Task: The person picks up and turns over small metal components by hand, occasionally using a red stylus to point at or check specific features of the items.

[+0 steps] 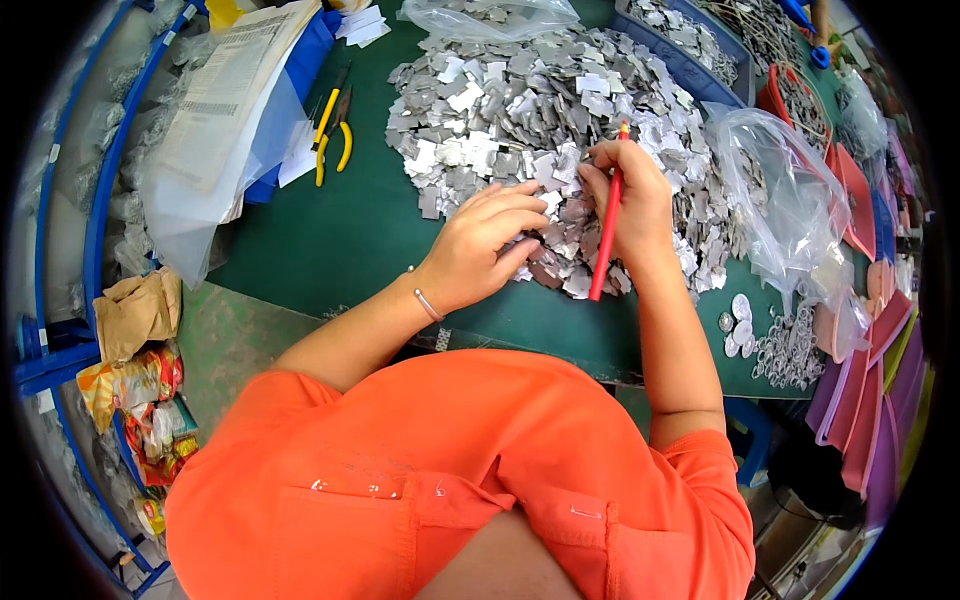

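A large heap of small flat metal plates (500, 110), silver and grey, spreads over the green table in front of me. On the near part of this heap rests my left hand (490, 240), its fingers stretched out and apart, touching the loose plates. My right hand (635, 195) is closed around a slim red pen (608, 235), held slanting with its orange-yellow end up and its lower end toward me. The thumb and forefinger of that hand come close together over the plates; whether they also pinch a plate is too small to tell.
Yellow-handled pliers (336, 145) lie left of the heap, beside papers and a blue bin. Clear plastic bags (785, 190) sit to the right. Round metal discs (741, 320) and small metal rings (790, 350) lie near the table's right edge. A blue-framed rack (95, 230) stands at left.
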{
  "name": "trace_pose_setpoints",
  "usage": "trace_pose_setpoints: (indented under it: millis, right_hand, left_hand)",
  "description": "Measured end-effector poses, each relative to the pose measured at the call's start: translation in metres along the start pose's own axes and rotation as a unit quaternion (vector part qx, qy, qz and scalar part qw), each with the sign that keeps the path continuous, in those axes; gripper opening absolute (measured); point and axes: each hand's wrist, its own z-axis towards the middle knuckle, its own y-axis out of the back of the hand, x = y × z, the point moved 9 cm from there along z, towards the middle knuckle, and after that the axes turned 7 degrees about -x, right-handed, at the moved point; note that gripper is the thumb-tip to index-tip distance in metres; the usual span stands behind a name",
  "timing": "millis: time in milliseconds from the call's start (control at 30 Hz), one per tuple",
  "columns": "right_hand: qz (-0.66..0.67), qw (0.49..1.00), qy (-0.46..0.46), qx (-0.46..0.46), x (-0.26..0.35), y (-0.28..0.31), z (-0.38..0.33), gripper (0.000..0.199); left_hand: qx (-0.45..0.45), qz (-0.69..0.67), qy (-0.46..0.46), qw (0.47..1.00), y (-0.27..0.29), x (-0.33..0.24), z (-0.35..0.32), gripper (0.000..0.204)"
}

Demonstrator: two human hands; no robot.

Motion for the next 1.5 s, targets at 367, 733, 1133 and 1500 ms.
trace_pose_setpoints:
  millis: [367,733,1133,1500]
  right_hand:
    - [-0.025,0.996,0.085,0.017,0.029,-0.008,-0.005,0.028]
    - [0.226,0.972,-0.061,0.000,0.026,0.006,-0.037,0.022]
    - [0.431,0.866,-0.253,-0.024,0.010,0.006,-0.090,0.030]
    - [0.445,0.861,-0.239,-0.061,0.007,0.011,-0.095,0.030]
  left_hand:
    - [-0.051,0.086,0.025,0.995,0.013,0.013,0.003,0.025]
    - [-0.088,-0.181,0.156,0.967,0.013,0.004,-0.002,0.024]
    - [-0.059,-0.443,0.402,0.799,-0.028,0.021,-0.025,0.027]
    - [-0.031,-0.425,0.339,0.839,-0.029,0.015,-0.024,0.034]
